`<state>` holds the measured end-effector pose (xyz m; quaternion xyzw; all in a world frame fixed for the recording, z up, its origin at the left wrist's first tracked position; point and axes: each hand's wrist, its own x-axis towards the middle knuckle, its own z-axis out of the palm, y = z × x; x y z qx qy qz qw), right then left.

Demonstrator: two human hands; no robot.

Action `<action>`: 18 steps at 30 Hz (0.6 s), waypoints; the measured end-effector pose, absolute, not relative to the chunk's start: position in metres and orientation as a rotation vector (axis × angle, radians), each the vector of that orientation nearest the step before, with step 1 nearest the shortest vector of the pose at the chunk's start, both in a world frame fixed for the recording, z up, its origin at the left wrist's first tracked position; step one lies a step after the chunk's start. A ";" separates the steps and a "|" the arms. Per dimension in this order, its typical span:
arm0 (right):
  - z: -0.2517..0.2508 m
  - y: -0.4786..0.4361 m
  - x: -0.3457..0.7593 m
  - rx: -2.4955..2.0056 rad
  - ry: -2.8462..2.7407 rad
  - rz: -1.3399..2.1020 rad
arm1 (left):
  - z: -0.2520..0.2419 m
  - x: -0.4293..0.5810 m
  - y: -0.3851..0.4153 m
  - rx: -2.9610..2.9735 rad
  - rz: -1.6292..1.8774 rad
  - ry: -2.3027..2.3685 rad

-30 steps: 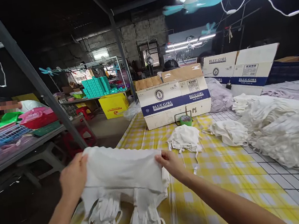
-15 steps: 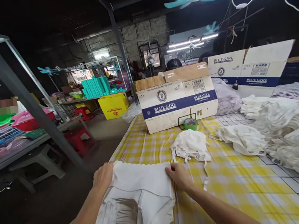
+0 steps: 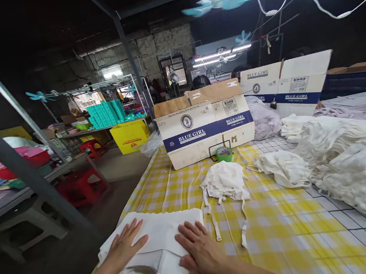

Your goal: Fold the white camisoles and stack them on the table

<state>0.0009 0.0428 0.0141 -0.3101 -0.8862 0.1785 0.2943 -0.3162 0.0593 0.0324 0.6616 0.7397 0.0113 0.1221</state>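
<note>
A stack of white garments (image 3: 166, 229) with straps lies on the yellow checked tablecloth (image 3: 276, 228) right in front of me. On its left side rests my left hand (image 3: 127, 243), flat, with the fingers spread. Pressed flat on the right part of the top garment is my right hand (image 3: 199, 245), its fingers stretched out. Neither hand grips anything. Just beyond the stack sits a crumpled white garment (image 3: 225, 180), its thin straps trailing toward me. The lower part of the stack runs out of view at the bottom.
Behind stand a Blue Girl carton (image 3: 207, 129) and a green tape roll (image 3: 224, 154). A big heap of white garments (image 3: 350, 151) covers the right side. Another opened carton (image 3: 297, 83) is farther back. A dark metal post (image 3: 31, 161) rises at left, near a red stool (image 3: 83, 186).
Both hands have gone from holding the top garment's edges to lying flat on it. The view has turned slightly to the right.
</note>
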 end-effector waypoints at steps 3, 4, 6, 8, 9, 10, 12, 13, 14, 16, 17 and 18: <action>0.009 0.056 0.028 -0.864 -2.289 0.442 | 0.034 -0.320 0.069 1.881 -0.072 2.196; 0.009 0.067 0.039 -0.946 -2.218 0.404 | 0.036 -0.317 0.074 1.867 -0.097 2.253; 0.010 0.097 0.065 -1.174 -2.026 0.290 | 0.043 -0.302 0.085 1.910 -0.078 2.378; 0.015 0.133 0.091 -1.384 -1.867 0.153 | 0.052 -0.275 0.097 2.052 0.025 2.382; 0.018 0.152 0.102 -1.461 -1.824 0.092 | 0.058 -0.257 0.104 2.132 0.080 2.310; 0.022 0.170 0.112 -1.521 -1.799 0.040 | 0.065 -0.236 0.112 2.180 0.118 2.222; 0.031 0.199 0.126 -1.566 -1.811 -0.028 | 0.077 -0.190 0.131 2.249 0.180 2.005; 0.034 0.211 0.131 -1.548 -1.850 -0.022 | 0.081 -0.166 0.141 2.249 0.207 1.911; 0.036 0.220 0.133 -1.513 -1.901 0.011 | 0.084 -0.143 0.153 2.241 0.236 1.827; 0.038 0.232 0.136 -1.434 -1.993 0.129 | 0.085 -0.101 0.177 2.212 0.327 1.789; 0.036 0.235 0.138 -1.410 -2.015 0.190 | 0.082 -0.083 0.189 2.200 0.374 1.793; 0.034 0.237 0.140 -1.400 -2.016 0.240 | 0.078 -0.068 0.199 2.180 0.429 1.811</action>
